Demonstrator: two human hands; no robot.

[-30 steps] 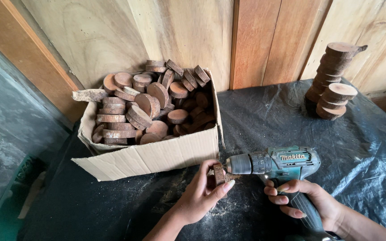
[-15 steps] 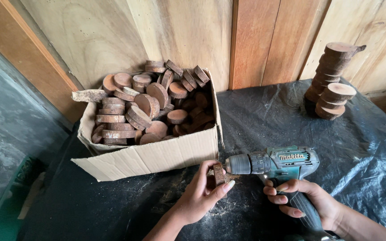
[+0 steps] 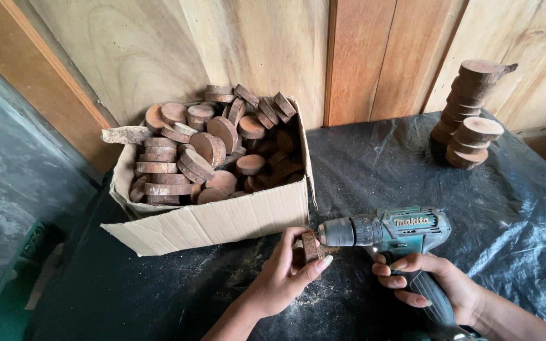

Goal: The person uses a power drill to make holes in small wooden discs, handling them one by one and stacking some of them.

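A: Where's the disc (image 3: 311,247)?
B: On edge on the black surface (image 3: 387,158), just before the box (image 3: 222,218). The left hand (image 3: 285,273) pinches it between thumb and fingers, and the drill (image 3: 387,230) has its nose against the disc's face.
A: And the right hand (image 3: 434,284)?
B: Fingers wrapped shut round the drill's grip.
A: How far along, do you think?
B: Early, I'd judge. The box is heaped with discs, and only a small stack (image 3: 469,129) stands by the wall. Sawdust lies under the hands.

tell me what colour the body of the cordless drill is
Teal-green body with black grip on the cordless drill, seen in the head view.
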